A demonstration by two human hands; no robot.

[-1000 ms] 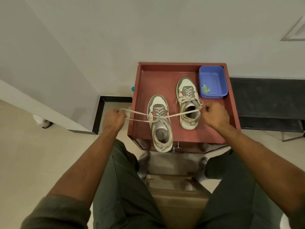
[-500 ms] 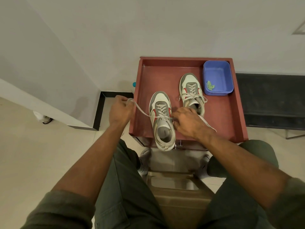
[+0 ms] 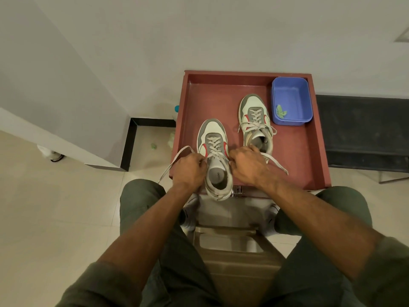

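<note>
both hands have come in close since a moment ago, when they were pulling the lace out wide; now the left hand [image 3: 189,169] is right by the left side of the near shoe [image 3: 211,131], and the right hand [image 3: 247,166] is right by its right side; this shoe stands at the near edge of the red tray [image 3: 210,96], toe pointing away, heel sticking out a bit over the edge; it looks like the tying step, with the lace pulled snug at the top; next, i think, each end must be bent into a loop, and the pull kept tight so the lace does not go slack; both hands have curled fingers, each holding the lace near the shoe's top; the left lace end [image 3: 168,168] hangs off the tray's left side; the right lace end [image 3: 276,163] lies on the tray; the far shoe [image 3: 254,116] sits by the blue tub [image 3: 290,98], its laces loose
</note>
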